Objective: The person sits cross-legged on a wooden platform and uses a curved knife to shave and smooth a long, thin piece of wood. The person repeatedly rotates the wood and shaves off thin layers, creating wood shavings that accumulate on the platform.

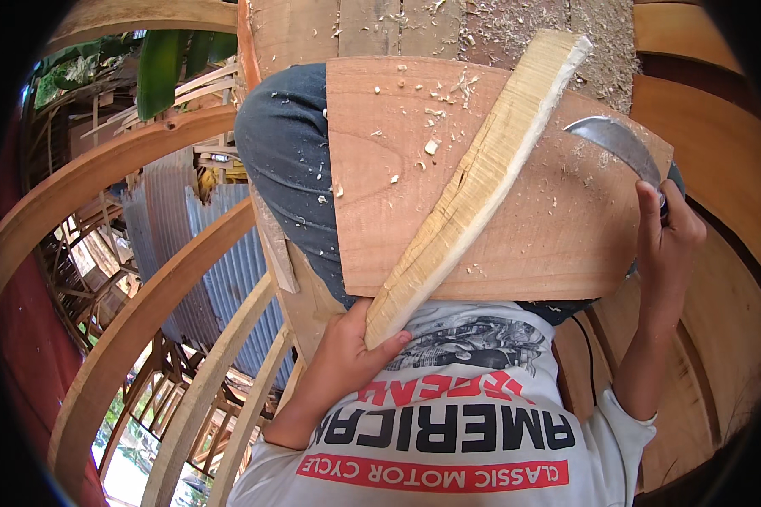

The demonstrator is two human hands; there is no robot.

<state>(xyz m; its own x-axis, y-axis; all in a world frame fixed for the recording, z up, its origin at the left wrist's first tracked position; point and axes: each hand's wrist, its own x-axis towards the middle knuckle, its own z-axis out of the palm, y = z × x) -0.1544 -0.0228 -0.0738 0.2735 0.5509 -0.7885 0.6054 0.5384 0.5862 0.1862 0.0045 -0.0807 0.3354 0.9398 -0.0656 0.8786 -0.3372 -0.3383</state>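
Observation:
A long pale piece of wood [473,190] lies slantwise over a reddish-brown board [372,220] that rests across my lap. My left hand [347,355] is wrapped round its near end, thumb on top. The wood's right edge is rough and freshly cut; a dark crack runs along its face. In my right hand [668,224] is a knife with a curved, hooked blade [621,144], its handle mostly hidden by my fingers. The blade is over the board's right side, apart from the wood, its tip turned left.
Wood chips [431,147] and shavings are scattered over the board. More shavings cover the planks [372,29] at the far side. Curved wooden ribs [135,169] stand on the left, with corrugated metal sheets [228,270] beyond. Curved planking [706,139] rises on the right.

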